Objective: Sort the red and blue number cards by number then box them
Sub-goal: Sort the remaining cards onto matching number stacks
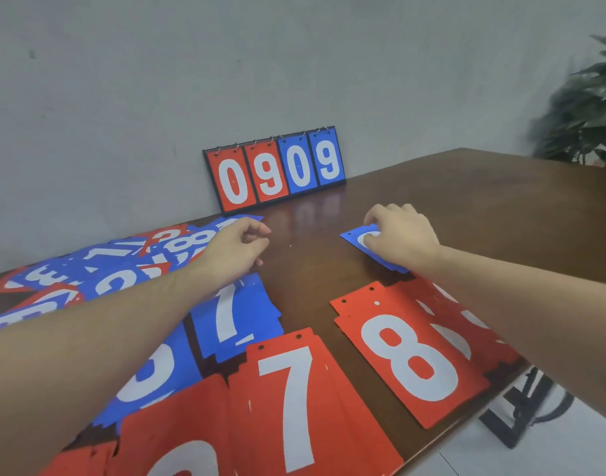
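My right hand (401, 238) rests on a blue number card (358, 240) lying flat on the brown table (466, 207), fingers curled over it; its digit is mostly hidden. My left hand (238, 250) hovers over the table with fingers loosely curled and holds nothing. Near me lie sorted piles: a red 8 pile (411, 355), a red 7 pile (291, 400), a blue 7 pile (236, 317), a blue card (153, 372) partly under my left arm, and a red card (177, 441) at the bottom edge. A jumbled heap of red and blue cards (116, 269) covers the far left.
A flip scoreboard (275, 168) showing 0 9 0 9 leans against the grey wall at the table's back. A green plant (590, 108) stands at the right. The table's right edge runs diagonally, with a black frame (521, 407) on the white floor below it.
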